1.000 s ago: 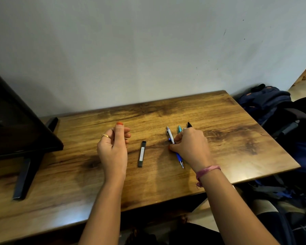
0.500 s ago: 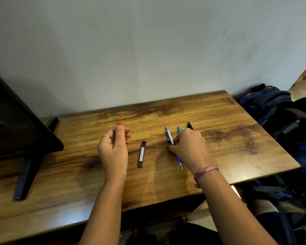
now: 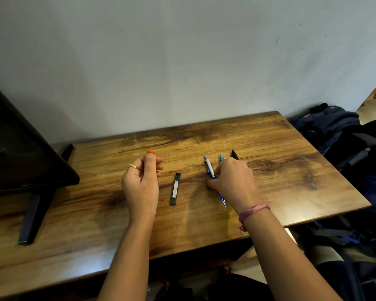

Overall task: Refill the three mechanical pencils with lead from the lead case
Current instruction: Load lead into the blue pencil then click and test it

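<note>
A person's two bare forearms reach over a wooden surface point(image 3: 269, 148) set against a pale wall. The left hand point(image 3: 142, 179) hovers with its fingers loosely curled and the thumb pointing up; it holds nothing. A gold ring sits on one of its fingers. Just to the right of that hand lies the lead case point(image 3: 175, 189), a slim dark stick flat on the wood, clear of both hands.

Further right, the right hand point(image 3: 233, 181) rests palm down over three pencils lying side by side. Its thumb and fingers curl around the blue pencil point(image 3: 209, 166), whose white upper end shows beyond the fingers and whose blue tip pokes out near the wrist. Beyond the knuckles, the end of a teal pencil point(image 3: 221, 157) and the end of a black pencil point(image 3: 234, 154) show; the hand hides the rest of both. A pink thread band point(image 3: 253, 212) circles the right wrist.

Far left of the left hand stands a dark monitor point(image 3: 20, 159). Right of the right hand, past the surface's edge, lies a blue backpack point(image 3: 328, 124).
</note>
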Motion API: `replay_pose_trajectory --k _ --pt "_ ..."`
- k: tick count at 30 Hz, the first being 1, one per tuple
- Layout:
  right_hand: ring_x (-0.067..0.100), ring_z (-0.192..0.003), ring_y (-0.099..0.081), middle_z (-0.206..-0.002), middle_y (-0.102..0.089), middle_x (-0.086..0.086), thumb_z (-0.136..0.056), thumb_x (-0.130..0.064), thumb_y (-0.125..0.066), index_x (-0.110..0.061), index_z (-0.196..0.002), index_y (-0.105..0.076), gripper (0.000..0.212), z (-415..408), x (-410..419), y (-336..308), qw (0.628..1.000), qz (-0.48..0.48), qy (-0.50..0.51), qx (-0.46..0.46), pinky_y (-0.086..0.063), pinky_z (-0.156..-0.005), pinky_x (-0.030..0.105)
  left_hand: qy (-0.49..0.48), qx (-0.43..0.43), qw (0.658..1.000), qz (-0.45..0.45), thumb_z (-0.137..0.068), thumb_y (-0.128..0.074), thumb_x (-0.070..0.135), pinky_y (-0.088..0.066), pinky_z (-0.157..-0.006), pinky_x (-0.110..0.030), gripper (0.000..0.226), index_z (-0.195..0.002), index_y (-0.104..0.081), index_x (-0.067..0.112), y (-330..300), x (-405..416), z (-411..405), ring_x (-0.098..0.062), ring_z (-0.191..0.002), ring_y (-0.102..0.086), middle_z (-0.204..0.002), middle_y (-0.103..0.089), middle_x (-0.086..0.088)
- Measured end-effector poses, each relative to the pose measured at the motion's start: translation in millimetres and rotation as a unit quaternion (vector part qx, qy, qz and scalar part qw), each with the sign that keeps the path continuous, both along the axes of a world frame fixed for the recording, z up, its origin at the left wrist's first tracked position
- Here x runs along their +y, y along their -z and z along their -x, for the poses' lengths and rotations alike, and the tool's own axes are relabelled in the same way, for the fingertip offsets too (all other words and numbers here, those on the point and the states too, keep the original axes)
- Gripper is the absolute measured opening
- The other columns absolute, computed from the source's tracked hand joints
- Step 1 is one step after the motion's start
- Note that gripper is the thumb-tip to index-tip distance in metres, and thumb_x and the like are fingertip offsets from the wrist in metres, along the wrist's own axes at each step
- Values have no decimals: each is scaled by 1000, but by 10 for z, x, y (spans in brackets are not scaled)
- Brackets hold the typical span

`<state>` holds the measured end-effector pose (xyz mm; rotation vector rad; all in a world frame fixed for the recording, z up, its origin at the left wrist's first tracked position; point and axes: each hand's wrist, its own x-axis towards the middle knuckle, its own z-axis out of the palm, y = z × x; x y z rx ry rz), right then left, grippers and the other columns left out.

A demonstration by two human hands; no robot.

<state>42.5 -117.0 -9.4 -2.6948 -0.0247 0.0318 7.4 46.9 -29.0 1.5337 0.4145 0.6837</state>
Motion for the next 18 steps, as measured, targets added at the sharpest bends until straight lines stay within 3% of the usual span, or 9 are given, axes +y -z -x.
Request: replay_pose_trajectory --k 3,6,11,15,18 --pt "25 -90 -65 -97 -68 10 -79 -27 -77 -8 -101 -69 31 -7 -25 -18 1000 -15 3 4 -55 -78 36 1 2 1000 -6 -96 -55 33 -47 -60 -11 27 -73 -68 26 -11 -4 9 5 -64 -60 -67 -69 14" --pt "24 -86 -66 -89 -70 8 -77 -26 -78 -8 -93 -71 25 -29 -81 -49 999 -47 15 1 -55 -73 32 0 2 1000 -3 -96 -56 32 -48 -61 -12 27 -72 -68 25 -16 -5 7 4 -64 -60 -66 -68 13" --pt "21 -74 -71 -81 -73 8 -76 -16 -79 -12 -88 -73 14 -62 -197 -150 982 -183 45 21 -59 -75 39 8 24 999 -28 -96 -55 32 -47 -59 -11 26 -75 -69 24 -20 9 31 5 -64 -59 -68 -69 13" --pt "11 -67 -71 -78 -73 3 -79 -11 -77 -9 -90 -72 13 -51 -307 -239 957 -281 65 37 -60 -63 28 41 137 982 -124 -95 -53 38 -49 -62 -21 23 -80 -69 27 -17 47 63 0 -72 -61 -74 -69 12" --pt "11 -71 -70 -81 -73 4 -80 -10 -77 -10 -91 -70 13 -19 -410 -299 935 -343 77 45 -58 -62 23 78 254 940 -213 -93 -58 36 -37 -57 -16 17 -96 -68 23 -25 65 63 1 -75 -53 -84 -63 13"
